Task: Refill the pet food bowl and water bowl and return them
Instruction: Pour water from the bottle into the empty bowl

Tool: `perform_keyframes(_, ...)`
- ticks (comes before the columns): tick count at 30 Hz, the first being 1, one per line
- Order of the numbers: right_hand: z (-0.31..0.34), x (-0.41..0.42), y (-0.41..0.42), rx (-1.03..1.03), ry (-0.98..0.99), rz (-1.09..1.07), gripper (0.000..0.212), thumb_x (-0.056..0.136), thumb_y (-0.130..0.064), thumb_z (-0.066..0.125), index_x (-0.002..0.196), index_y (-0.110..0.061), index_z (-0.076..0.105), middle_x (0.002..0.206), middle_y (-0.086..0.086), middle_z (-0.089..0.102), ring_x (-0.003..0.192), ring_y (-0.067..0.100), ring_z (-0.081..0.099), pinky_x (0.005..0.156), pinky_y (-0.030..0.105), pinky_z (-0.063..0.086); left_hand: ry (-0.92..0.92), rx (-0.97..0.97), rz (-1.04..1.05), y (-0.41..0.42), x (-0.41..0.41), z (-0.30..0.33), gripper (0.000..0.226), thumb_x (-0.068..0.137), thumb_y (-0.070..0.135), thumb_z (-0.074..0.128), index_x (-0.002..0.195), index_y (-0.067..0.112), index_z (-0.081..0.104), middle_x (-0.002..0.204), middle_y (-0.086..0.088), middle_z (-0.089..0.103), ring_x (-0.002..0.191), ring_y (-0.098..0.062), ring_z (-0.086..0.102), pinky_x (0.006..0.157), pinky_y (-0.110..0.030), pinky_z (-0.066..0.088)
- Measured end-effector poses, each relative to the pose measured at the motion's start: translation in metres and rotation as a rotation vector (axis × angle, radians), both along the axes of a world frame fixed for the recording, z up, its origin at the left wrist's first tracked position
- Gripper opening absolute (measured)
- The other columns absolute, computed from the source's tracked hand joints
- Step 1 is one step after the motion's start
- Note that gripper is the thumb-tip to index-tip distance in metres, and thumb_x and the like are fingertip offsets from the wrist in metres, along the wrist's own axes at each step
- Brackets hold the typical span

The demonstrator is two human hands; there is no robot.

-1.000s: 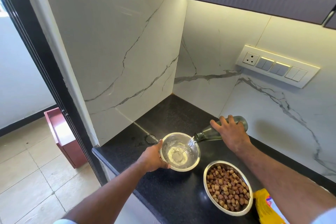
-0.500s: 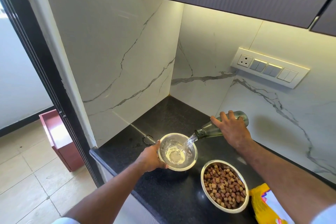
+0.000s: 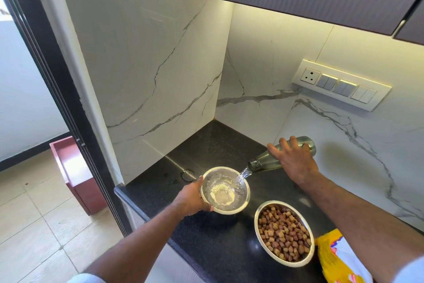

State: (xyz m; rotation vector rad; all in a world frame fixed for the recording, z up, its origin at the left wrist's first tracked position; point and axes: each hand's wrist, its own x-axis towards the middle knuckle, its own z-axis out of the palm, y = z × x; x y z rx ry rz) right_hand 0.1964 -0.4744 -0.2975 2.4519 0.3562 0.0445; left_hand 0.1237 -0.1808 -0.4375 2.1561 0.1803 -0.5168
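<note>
No text, brand, number or sign could be read anywhere in the head view. Blue and red printing was seen on the white panel of the yellow pet food bag (image 3: 330,257) at the lower right edge, but it was cut off and too blurred for any letter to be made out. No markings were seen on the switch panel (image 3: 341,85) on the marble wall.

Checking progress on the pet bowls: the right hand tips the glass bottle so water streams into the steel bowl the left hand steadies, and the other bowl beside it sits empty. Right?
Not quite: the head view shows the other bowl full of kibble, not empty. The rest holds.
</note>
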Motion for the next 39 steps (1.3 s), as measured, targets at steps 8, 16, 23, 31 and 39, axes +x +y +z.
perform_keyframes(8, -0.014, 0.002, 0.0, 0.025, 0.017, -0.006, 0.093, 0.085, -0.032, 0.081, 0.154, -0.03, 0.019, 0.153, 0.017, 0.038, 0.142, 0.041, 0.039, 0.102, 0.056, 0.052, 0.0, 0.004, -0.001, 0.001, 0.0, 0.002, 0.109, 0.07, 0.029, 0.093, 0.159, 0.029, 0.03, 0.139, 0.002, 0.06, 0.131, -0.019, 0.056, 0.116, -0.043, 0.043)
perform_keyframes(16, -0.049, -0.008, 0.004, 0.116, 0.1, -0.019, 0.092, 0.086, -0.03, 0.08, 0.154, -0.032, 0.018, 0.157, 0.017, 0.034, 0.146, 0.042, 0.032, 0.106, 0.057, 0.049, -0.056, 0.075, 0.02, -0.001, -0.003, 0.01, 0.094, 0.068, 0.029, 0.094, 0.148, 0.034, 0.044, 0.134, 0.006, 0.065, 0.127, -0.018, 0.06, 0.111, -0.039, 0.046)
perform_keyframes(23, -0.075, -0.014, 0.004, 0.286, 0.164, -0.092, 0.09, 0.089, -0.033, 0.076, 0.156, -0.035, 0.017, 0.16, 0.013, 0.031, 0.149, 0.039, 0.029, 0.11, 0.058, 0.046, -0.115, 0.202, 0.007, 0.001, 0.004, 0.019, 0.1, 0.061, 0.042, 0.095, 0.147, 0.032, 0.045, 0.134, 0.001, 0.055, 0.122, -0.018, 0.056, 0.107, -0.037, 0.047)
perform_keyframes(31, -0.085, -0.01, -0.002, 0.729, 0.039, -0.257, 0.101, 0.076, -0.045, 0.085, 0.155, -0.037, 0.021, 0.146, 0.0, 0.049, 0.129, 0.024, 0.052, 0.091, 0.042, 0.059, -0.201, 0.194, 0.027, -0.008, 0.04, 0.034, 0.105, 0.063, 0.057, 0.091, 0.152, 0.033, 0.04, 0.148, -0.001, 0.048, 0.128, -0.019, 0.057, 0.109, -0.043, 0.051)
perform_keyframes(39, -0.079, 0.007, -0.023, 1.399, -0.027, -0.532, 0.097, 0.065, -0.036, 0.095, 0.142, -0.042, 0.036, 0.135, -0.006, 0.057, 0.122, 0.025, 0.06, 0.1, 0.05, 0.053, -0.306, 0.131, -0.058, -0.048, 0.073, 0.045, 0.085, 0.078, 0.048, 0.084, 0.15, 0.031, 0.043, 0.145, 0.0, 0.049, 0.128, -0.017, 0.058, 0.107, -0.037, 0.051)
